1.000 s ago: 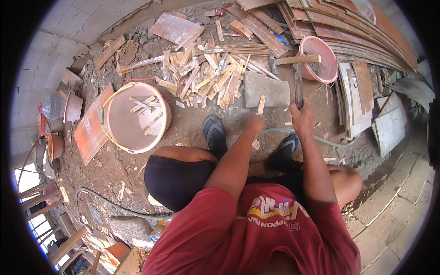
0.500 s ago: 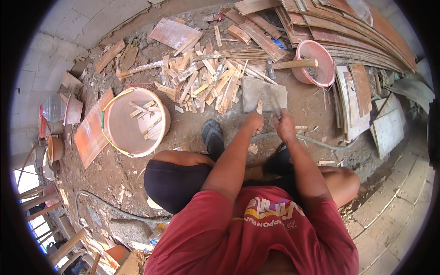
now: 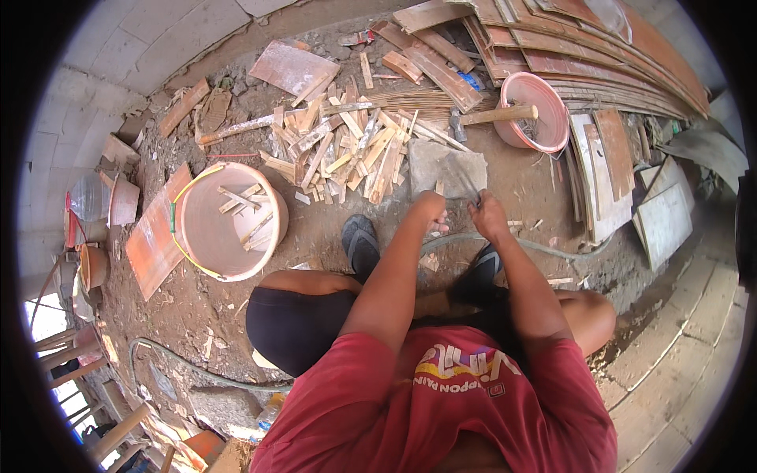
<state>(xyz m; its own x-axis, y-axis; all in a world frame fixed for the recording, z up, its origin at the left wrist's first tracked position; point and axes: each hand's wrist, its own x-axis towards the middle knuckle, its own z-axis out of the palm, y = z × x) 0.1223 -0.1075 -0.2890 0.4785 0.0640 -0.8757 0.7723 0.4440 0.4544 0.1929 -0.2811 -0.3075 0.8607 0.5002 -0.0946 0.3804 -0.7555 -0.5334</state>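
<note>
My left hand (image 3: 430, 211) is closed on a short wood strip (image 3: 440, 188), whose end shows past the fingers at the near edge of a flat grey stone block (image 3: 426, 164). In my right hand (image 3: 489, 214) is a thin grey metal tool (image 3: 465, 178), blurred by motion, which slants up and left over the block. Whether it is a blade or a bar I cannot tell. Just beyond the block lies a hammer (image 3: 498, 116) with a wooden handle, its end resting over a pink bucket (image 3: 516, 140). Many wood strips (image 3: 347, 150) lie heaped left of the block.
A large pale bucket (image 3: 272, 185) with several wood strips in it stands to the left. Stacked boards (image 3: 599, 59) fill the far right, and more panels (image 3: 607, 177) lean at the right. A hose (image 3: 552, 251) crosses the dirt floor near my feet.
My left hand has shifted slightly left and the wood strip's end sits lower. The metal tool now reaches over the stone block from my right hand. The whole view has moved slightly.
</note>
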